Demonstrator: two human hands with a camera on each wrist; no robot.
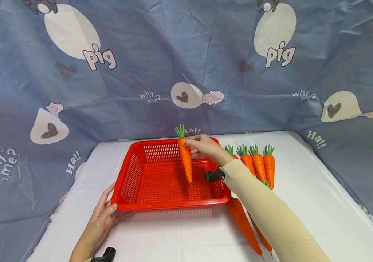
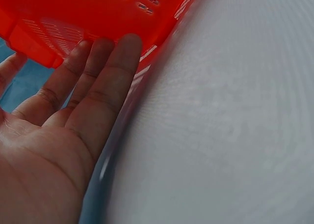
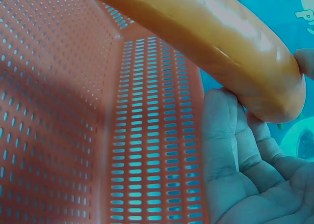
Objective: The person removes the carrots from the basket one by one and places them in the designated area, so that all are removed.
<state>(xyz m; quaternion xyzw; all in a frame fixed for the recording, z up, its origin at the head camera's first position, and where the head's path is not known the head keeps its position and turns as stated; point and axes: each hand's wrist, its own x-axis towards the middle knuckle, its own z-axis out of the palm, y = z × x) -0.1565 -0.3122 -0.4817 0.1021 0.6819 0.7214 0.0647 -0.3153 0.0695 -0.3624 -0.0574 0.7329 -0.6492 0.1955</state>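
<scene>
My right hand (image 1: 207, 147) pinches an orange carrot (image 1: 186, 160) near its green top, thumb in front. The carrot hangs tip down above the red plastic basket (image 1: 170, 204), and its shaft crosses the upper part of the right wrist view. Slotted walls and a perforated floor show inside the basket. At the near left corner my left hand (image 1: 99, 220) holds the basket, with the thumb at the rim and the fingers against the outside. Those fingers (image 2: 105, 94) touch the red wall in the left wrist view.
Several carrots (image 1: 269, 165) lie in a row to the right of the basket, partly behind the right forearm. Nearer the front, two more carrots (image 1: 243, 225) point toward me. A white cloth (image 1: 317, 203) covers the table, and a blue-grey printed curtain (image 1: 160, 65) hangs behind.
</scene>
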